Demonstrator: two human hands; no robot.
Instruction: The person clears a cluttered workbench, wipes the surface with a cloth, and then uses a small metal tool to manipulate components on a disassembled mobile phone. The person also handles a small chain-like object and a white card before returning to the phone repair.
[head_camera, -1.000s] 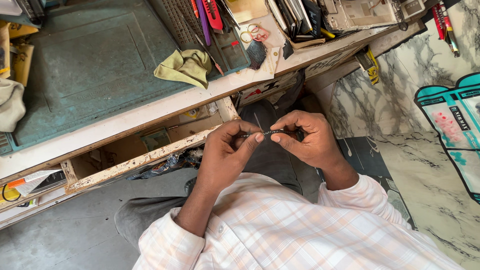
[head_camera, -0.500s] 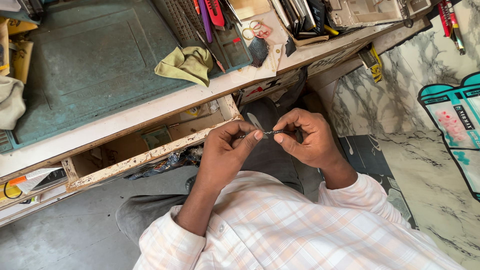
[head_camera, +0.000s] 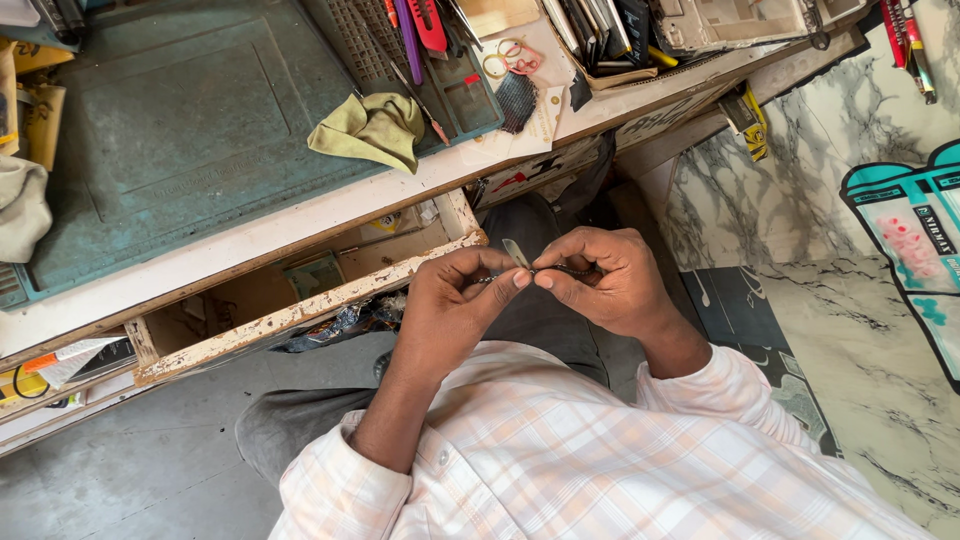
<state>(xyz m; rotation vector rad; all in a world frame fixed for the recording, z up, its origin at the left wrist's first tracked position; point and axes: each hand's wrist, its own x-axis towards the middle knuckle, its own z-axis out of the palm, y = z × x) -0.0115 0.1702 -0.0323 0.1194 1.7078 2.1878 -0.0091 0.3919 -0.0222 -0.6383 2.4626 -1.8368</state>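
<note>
Table fills the upper part of the view, its pale edge running on a slant above an open wooden drawer. On it lies a large teal cutting mat, with a crumpled yellow-green cloth at its right edge. To the right of the cloth sit a grey tray of hand tools, among them a red-handled cutter, and then 2 loose rubber bands on a pale card. Marble-patterned floor shows on the right. Below the table, over the person's lap, the left hand and the right hand meet with fingertips nearly touching. Both hands are closed in a pinch on a small thin dark part, held level between them; a short pale sliver stands up from it near the left thumb. What the part is cannot be told.
</note>
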